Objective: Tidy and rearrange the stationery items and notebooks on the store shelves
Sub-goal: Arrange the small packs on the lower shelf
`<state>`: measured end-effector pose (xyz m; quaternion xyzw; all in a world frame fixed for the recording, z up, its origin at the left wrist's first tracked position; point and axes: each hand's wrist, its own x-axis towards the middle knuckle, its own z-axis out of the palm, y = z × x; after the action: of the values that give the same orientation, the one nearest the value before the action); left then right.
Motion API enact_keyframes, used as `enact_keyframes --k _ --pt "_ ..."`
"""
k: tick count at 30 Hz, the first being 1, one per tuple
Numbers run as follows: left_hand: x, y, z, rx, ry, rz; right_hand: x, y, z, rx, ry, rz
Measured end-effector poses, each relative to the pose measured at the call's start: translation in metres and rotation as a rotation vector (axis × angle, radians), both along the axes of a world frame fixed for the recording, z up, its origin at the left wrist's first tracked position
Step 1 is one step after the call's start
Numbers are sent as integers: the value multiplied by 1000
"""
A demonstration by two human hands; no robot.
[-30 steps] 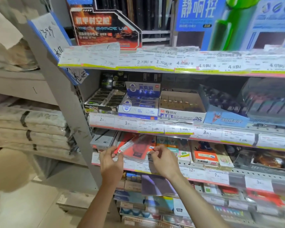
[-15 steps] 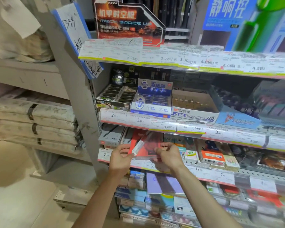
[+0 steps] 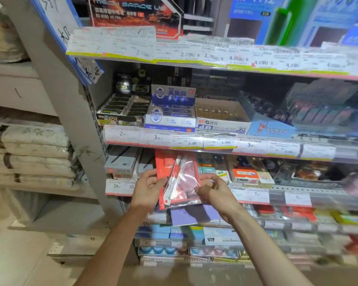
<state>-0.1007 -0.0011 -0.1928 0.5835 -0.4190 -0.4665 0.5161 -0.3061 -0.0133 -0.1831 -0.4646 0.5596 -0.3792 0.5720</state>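
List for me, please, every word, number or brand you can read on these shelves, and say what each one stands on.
"M&G" and "4B ERASER 30": white eraser box.
"MECH SPACE": red display card.
"2.00", "3.00", "3.40", "1.36": middle shelf price tags.
"2.72", "1.70", "4.0": top shelf price tags.
"29", "35", "7": lower shelf price tags.
"13.5": blue pack.
Chinese print, the handwritten sign, and the clear packet held in both hands: too blurred.

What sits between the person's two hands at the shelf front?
In the head view, red packets in clear plastic sleeves, held between the left hand and right hand.
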Motion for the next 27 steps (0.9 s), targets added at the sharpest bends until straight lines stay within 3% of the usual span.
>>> enact_keyframes --k 8,18,27 --pt "-20 32 -32 -2 5 -145 -34 46 -21 63 121 20" --pt "-77 67 -35 34 -282 -267 -94 82 -39 149 104 17" --pt "-196 84 -44 44 -121 -260 -215 86 -61 172 108 67"
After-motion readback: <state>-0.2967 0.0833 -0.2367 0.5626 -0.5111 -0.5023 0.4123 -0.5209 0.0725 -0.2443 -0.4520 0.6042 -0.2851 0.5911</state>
